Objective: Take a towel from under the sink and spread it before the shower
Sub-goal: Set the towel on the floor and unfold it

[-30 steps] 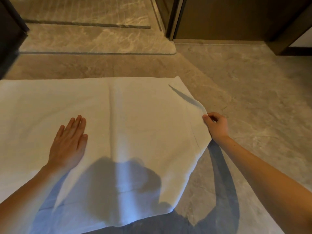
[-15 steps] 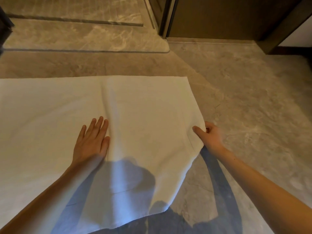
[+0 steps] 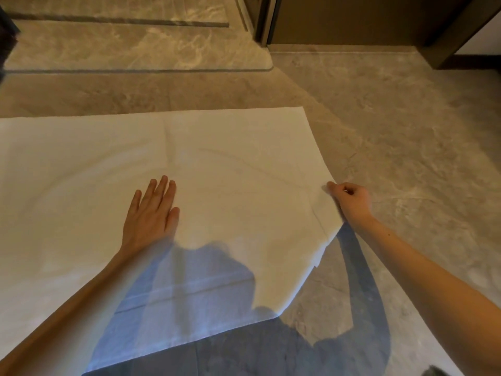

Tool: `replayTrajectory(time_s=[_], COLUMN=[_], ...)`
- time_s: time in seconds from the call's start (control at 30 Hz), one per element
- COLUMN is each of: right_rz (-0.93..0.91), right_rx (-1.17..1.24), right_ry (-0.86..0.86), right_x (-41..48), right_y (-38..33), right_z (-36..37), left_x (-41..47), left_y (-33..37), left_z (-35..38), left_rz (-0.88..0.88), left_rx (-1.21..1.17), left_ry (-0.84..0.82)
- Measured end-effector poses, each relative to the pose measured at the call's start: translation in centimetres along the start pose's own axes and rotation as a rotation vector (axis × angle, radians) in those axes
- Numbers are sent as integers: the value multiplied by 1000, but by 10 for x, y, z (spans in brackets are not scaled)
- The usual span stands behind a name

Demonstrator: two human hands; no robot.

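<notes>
White towel (image 3: 230, 158) under flat left hand (image 3: 148, 215), side edge pinched in right hand (image 3: 351, 200).

You are looking down at a floor (image 3: 406, 131) of grey-beige marbled stone with pale veins. Ahead on your left, a lighter, glossier marble sill (image 3: 135, 47) runs across. A dark line edges its near side, and a second dark strip (image 3: 119, 20) lies farther back. To its right stands a dark frame post (image 3: 267, 20), and beside that a brown wood panel (image 3: 352, 17) meets the floor. A white wall patch (image 3: 488, 36) shows at the top right corner. The light is warm, and a bluish shadow (image 3: 363, 308) lies across the floor near you.
</notes>
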State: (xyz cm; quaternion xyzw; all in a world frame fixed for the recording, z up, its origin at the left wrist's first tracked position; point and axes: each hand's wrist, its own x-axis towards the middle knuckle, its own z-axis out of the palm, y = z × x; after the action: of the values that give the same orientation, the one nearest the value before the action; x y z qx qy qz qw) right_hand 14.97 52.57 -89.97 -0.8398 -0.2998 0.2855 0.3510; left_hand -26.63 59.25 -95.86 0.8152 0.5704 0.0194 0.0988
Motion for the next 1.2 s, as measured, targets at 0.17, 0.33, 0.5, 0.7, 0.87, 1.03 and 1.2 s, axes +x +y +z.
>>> replayTrajectory(time_s=[0.17, 0.33, 0.5, 0.7, 0.87, 1.03, 1.2], right_rz=[81, 122, 64, 110, 147, 61, 48], right_rx=[462, 305, 273, 145, -81, -228, -396], right_ry=[-143, -361, -508, -298, -244, -238, -234], right_x=[-39, -51, -70, -81, -75, -78, -76], right_y=[8, 29, 44, 57, 70, 83, 81], right_z=[-14, -38, -50, -54, -100, -96, -87], left_x=[-3, -13, -6, -3, -7, -7, -9], left_y=[45, 131, 171, 180, 175, 178, 177], left_z=[-17, -5, 15, 29, 38, 40, 42], left_rz=[192, 528, 629, 642, 659, 685, 699], left_rx=[-33, -147, -118, -104, -149, -130, -133], left_ry=[41, -4, -78, -56, -3, 22, 34])
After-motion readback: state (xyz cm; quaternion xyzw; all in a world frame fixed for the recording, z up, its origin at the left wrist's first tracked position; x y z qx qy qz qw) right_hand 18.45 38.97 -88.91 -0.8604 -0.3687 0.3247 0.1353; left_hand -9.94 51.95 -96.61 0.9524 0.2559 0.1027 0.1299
